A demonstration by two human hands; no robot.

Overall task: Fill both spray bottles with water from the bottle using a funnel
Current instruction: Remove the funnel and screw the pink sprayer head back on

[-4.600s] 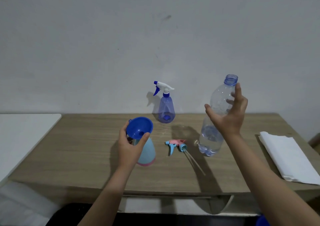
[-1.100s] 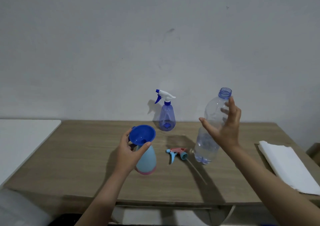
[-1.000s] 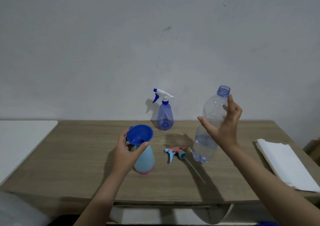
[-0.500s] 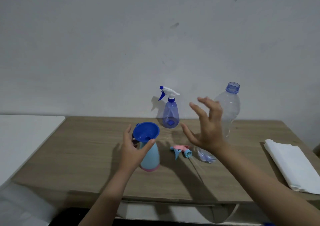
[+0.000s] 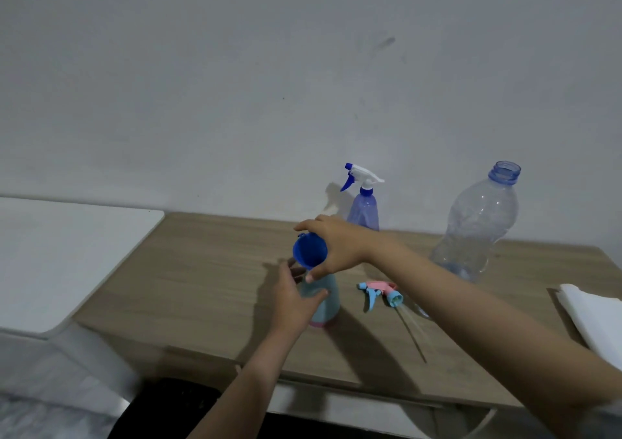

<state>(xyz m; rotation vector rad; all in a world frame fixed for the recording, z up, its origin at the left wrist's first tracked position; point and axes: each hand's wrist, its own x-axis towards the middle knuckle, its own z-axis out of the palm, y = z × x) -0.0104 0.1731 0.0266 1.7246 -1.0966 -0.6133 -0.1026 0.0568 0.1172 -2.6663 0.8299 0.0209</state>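
Looking down from the head camera, I see my left hand [image 5: 296,299] nearest, its grip wrapped round the body of the light-blue spray bottle [image 5: 321,299] with the pink base, which stands upright on the wooden surface [image 5: 208,287] with its spray head off. At about 12 o'clock from that hand, my right hand [image 5: 336,248] reaches across from the right and its grip holds the blue funnel [image 5: 309,250] by the rim, thumb below and fingers over the top. The funnel is tilted with its mouth turned toward me, sitting right at the neck of the bottle; I cannot tell whether its spout is in the neck or just above it.

At 3 o'clock from the light-blue bottle, near it, the pink and blue trigger head [image 5: 380,292] lies on its side, its thin dip tube [image 5: 412,332] running toward the front edge. Farther out toward 2 o'clock stands the clear water bottle [image 5: 474,226], uncapped, leaning a little, with a small amount of water in the bottom. At the far right edge a folded white cloth [image 5: 592,317] lies flat.

At the back, at 12 o'clock and against the wall, the purple spray bottle [image 5: 363,210] stands upright with its white and blue trigger on, partly hidden behind my right hand. A white table [image 5: 67,253] adjoins at 9 o'clock.
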